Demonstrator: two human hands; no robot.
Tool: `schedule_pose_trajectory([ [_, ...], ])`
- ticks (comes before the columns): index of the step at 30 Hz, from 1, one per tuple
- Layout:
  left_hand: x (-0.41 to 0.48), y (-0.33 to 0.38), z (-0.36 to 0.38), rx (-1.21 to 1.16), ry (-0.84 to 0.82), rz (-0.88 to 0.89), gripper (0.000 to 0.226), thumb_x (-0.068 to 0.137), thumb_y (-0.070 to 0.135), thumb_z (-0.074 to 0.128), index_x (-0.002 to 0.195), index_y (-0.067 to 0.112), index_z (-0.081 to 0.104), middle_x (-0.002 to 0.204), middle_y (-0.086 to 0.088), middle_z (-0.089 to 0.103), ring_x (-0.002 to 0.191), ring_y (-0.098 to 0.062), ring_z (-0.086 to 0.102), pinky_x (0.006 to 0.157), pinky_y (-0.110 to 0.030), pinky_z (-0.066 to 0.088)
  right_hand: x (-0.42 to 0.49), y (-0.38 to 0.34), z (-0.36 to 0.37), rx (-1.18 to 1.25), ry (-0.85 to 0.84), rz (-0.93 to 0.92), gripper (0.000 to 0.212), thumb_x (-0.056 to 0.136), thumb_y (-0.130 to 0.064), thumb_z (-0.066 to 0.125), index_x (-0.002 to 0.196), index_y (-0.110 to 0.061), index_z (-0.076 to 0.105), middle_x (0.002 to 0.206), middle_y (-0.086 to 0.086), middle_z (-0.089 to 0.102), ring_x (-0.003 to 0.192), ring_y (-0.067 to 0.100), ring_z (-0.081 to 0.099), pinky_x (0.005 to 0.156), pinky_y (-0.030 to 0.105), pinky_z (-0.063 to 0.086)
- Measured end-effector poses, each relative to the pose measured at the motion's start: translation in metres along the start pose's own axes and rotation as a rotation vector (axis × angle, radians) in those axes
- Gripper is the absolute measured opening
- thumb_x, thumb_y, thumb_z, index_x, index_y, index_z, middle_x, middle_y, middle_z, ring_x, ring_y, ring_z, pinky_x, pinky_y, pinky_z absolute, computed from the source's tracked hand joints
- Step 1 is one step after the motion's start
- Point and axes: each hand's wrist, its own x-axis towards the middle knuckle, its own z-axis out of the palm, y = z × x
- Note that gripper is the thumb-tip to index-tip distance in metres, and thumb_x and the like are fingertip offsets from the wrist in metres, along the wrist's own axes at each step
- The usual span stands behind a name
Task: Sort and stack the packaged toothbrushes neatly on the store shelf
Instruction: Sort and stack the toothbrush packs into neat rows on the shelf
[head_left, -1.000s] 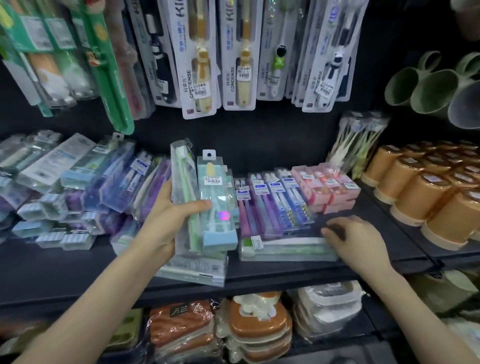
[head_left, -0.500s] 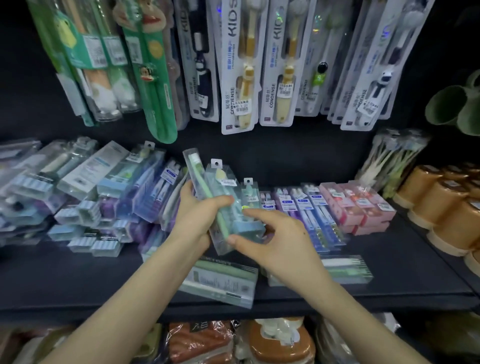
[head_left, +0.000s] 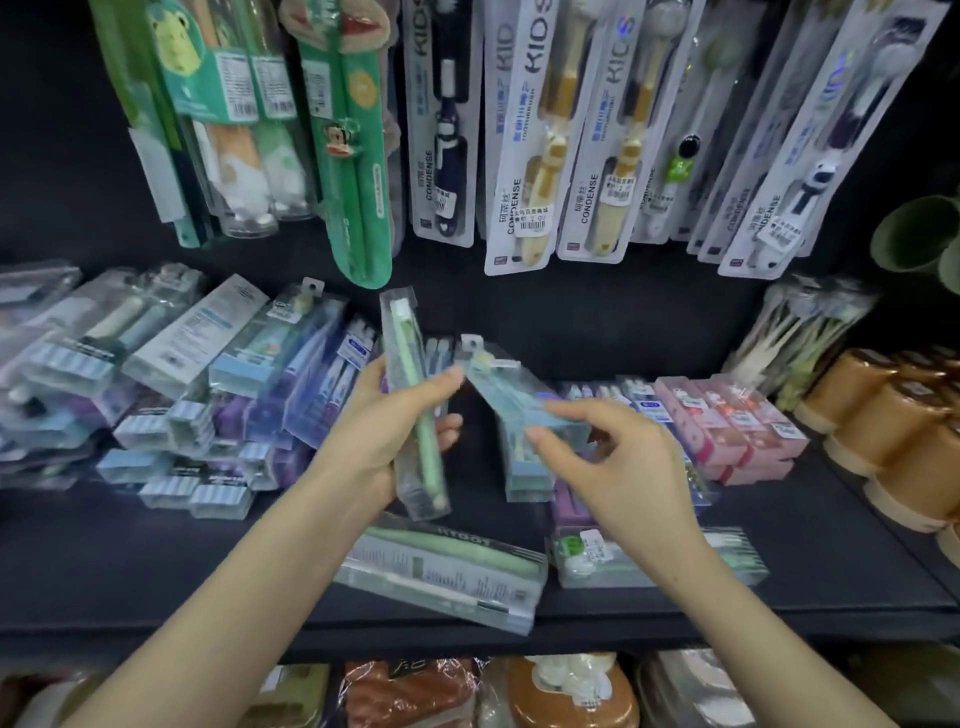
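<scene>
Blue pack (head_left: 511, 402) now apart in right hand (head_left: 618, 467) grip, green pack (head_left: 428, 467) alone in left hand (head_left: 371, 436) grip.

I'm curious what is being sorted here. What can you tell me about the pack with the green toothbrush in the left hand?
The pack is a long, narrow box of clear plastic. It holds one pale green toothbrush with white bristles at the top end. The left hand grips it around the middle, with the thumb across the front and the fingers behind. The pack is nearly upright, with its top tilted slightly to the left. It is lifted above the dark shelf and does not rest on it.
</scene>
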Motion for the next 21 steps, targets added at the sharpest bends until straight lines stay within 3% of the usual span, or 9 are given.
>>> schedule_pose_trajectory([
  [3, -0.001, 0.011, -0.026, -0.041, 0.018, -0.1, 0.035, 0.088, 0.035, 0.061, 0.114, 0.012, 0.055, 0.08, -0.015, 0.058, 0.05, -0.021, 0.061, 0.04, -0.025, 0.047, 0.004, 0.005, 0.003, -0.234, 0.071, -0.099, 0.029, 0.074, -0.042, 0.076, 0.093, -0.02, 0.077, 0.088, -0.008, 0.072, 0.064, 0.004, 0.061, 0.068, 0.016, 0.047],
  [5, -0.003, 0.016, -0.039, -0.101, -0.015, -0.151, 0.042, 0.092, 0.032, 0.048, 0.122, 0.002, 0.05, 0.079, -0.02, 0.058, 0.051, -0.026, 0.061, 0.041, -0.029, 0.049, 0.005, 0.008, 0.017, -0.334, 0.083, -0.185, 0.029, 0.07, -0.039, 0.082, 0.086, -0.016, 0.078, 0.078, -0.002, 0.072, 0.066, 0.017, 0.065, 0.066, 0.028, 0.052],
  [8, -0.007, 0.018, -0.049, -0.119, -0.075, -0.188, 0.047, 0.093, 0.025, 0.039, 0.127, -0.007, 0.044, 0.089, -0.024, 0.059, 0.058, -0.029, 0.062, 0.048, -0.032, 0.055, 0.014, 0.011, 0.04, -0.443, 0.063, -0.26, 0.032, 0.06, -0.038, 0.089, 0.077, -0.014, 0.078, 0.064, 0.004, 0.068, 0.062, 0.027, 0.063, 0.066, 0.034, 0.053],
  [12, -0.01, 0.02, -0.054, -0.121, -0.122, -0.145, 0.042, 0.091, 0.015, 0.048, 0.129, -0.003, 0.046, 0.093, -0.026, 0.059, 0.068, -0.033, 0.066, 0.056, -0.038, 0.058, 0.029, 0.019, 0.065, -0.563, 0.0, -0.346, 0.034, 0.053, -0.048, 0.089, 0.066, -0.019, 0.076, 0.051, 0.0, 0.061, 0.06, 0.024, 0.057, 0.064, 0.033, 0.047],
  [14, -0.009, 0.022, -0.056, -0.112, -0.119, -0.116, 0.054, 0.08, 0.013, 0.057, 0.132, 0.003, 0.045, 0.091, -0.027, 0.06, 0.075, -0.036, 0.066, 0.062, -0.045, 0.059, 0.034, 0.026, 0.076, -0.648, -0.051, -0.385, 0.036, 0.054, -0.054, 0.086, 0.063, -0.022, 0.075, 0.049, -0.003, 0.059, 0.06, 0.022, 0.055, 0.064, 0.032, 0.043],
  [16, -0.007, 0.022, -0.058, -0.073, -0.096, -0.102, 0.07, 0.069, 0.016, 0.063, 0.134, 0.005, 0.042, 0.098, -0.03, 0.062, 0.081, -0.038, 0.067, 0.072, -0.049, 0.059, 0.038, 0.033, 0.083, -0.715, -0.105, -0.417, 0.038, 0.055, -0.059, 0.084, 0.06, -0.023, 0.074, 0.046, -0.004, 0.056, 0.059, 0.02, 0.054, 0.065, 0.032, 0.042],
  [21, -0.006, 0.022, -0.056, 0.201, -0.08, -0.066, 0.067, 0.064, 0.034, 0.069, 0.126, 0.015, 0.053, 0.122, -0.025, 0.061, 0.093, -0.03, 0.062, 0.09, -0.045, 0.049, 0.035, 0.035, 0.083, -0.782, -0.152, -0.463, 0.032, 0.065, -0.058, 0.078, 0.065, -0.026, 0.076, 0.052, -0.007, 0.06, 0.063, 0.018, 0.054, 0.068, 0.032, 0.042],
])
